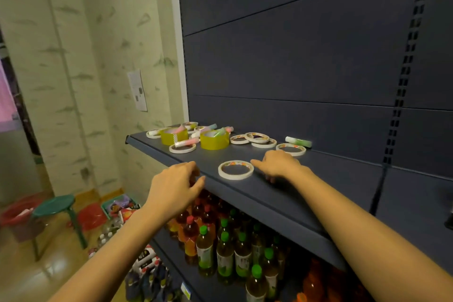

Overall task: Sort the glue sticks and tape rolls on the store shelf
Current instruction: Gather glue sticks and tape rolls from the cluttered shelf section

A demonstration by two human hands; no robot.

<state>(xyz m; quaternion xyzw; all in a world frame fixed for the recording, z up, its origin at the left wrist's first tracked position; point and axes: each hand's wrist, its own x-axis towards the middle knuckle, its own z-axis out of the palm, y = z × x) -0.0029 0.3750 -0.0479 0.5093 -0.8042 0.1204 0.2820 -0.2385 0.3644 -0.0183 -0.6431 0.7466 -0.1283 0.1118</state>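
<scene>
On the shelf (282, 193), one tape roll (235, 169) lies in front between both hands; a glue stick (298, 142) lies behind, at right

The scene is lit dimly, in a warm yellow-green cast. Light is received from above: the bottles (225, 252) are sunk in the shadow thrown by the shelf (269, 193), with only their green caps picked out. The wall (73, 56) is rendered pale, while the dark back panel (294, 56) is left almost featureless. A soft sheen is seen on the floor (36, 274). Straight lines are bowed near the edges, as at the slotted upright (404, 68). Fine detail is smeared throughout.
</scene>
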